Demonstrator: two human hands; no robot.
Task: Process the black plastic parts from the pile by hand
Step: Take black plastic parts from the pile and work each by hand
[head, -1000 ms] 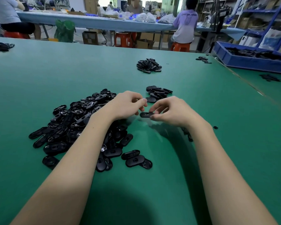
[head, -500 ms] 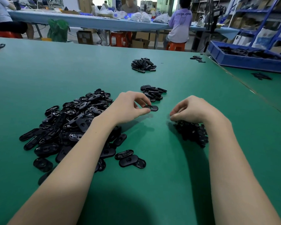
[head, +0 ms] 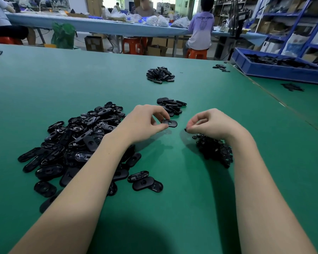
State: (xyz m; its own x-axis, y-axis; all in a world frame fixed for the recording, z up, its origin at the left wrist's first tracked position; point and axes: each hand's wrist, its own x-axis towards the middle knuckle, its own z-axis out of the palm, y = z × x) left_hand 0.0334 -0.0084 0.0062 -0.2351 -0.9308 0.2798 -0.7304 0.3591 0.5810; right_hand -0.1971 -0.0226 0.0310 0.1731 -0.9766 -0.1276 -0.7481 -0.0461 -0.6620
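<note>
A single black oval plastic part (head: 169,123) is pinched by one end between the thumb and fingertips of the left hand (head: 147,122) and is held just above the green table (head: 173,208). The free end of the part projects toward the right hand (head: 209,123), from which it is kept apart by a narrow gap. The fingers of the right hand are curled in, and a tiny black piece (head: 185,129) is seen at their tips, apparently pinched; its exact form cannot be made out. Directly beneath and behind the right wrist, a heap of small black pieces (head: 216,151) is spread on the table. To the outer side of the left hand and under its forearm, the large pile of black oval parts (head: 72,143) is laid, with a few loose ones (head: 145,181) scattered at its near edge. Just beyond the pinched part, a small stack of like parts (head: 172,105) is placed, and farther beyond it another small heap (head: 160,75) is found. Well off past the right hand, a blue tray (head: 246,66) filled with black parts is set at the table's far corner.
</note>
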